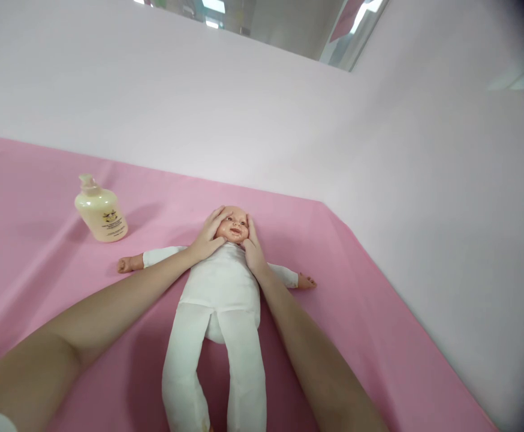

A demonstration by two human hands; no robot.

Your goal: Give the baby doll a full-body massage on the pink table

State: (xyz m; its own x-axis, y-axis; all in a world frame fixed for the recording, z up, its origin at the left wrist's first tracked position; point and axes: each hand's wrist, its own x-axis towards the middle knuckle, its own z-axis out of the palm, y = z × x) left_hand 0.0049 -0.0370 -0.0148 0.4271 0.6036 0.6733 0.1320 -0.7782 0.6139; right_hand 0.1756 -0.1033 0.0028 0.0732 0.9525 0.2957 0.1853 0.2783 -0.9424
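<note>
We have a baby doll [219, 288] lying on its back on a pink sheet [379, 312] that covers the surface in front of us. The doll wears a white one-piece suit, its legs stretch toward us and its arms spread out to either side, the small bare hands resting on the sheet. Its head [232, 225] points away from us, toward the pale wall [289, 120] behind.

Our left hand [208, 237] lies against the left side of the doll's head as we see it, fingers spread and curved around the cheek and temple, palm near the chin and shoulder. Our right hand [253, 246] rests against the other side of the head, fingers held flat and together along the cheek, pointing up toward the crown. Both hands are open and pressed to the head, cupping it between them rather than gripping anything. Our bare forearms run down on either side of the doll's body, the left one crossing over the doll's outstretched arm.

A cream-coloured pump bottle [101, 210] stands on the sheet to the left, well apart from the doll and tilted in the view, with a small dark label on its front.
</note>
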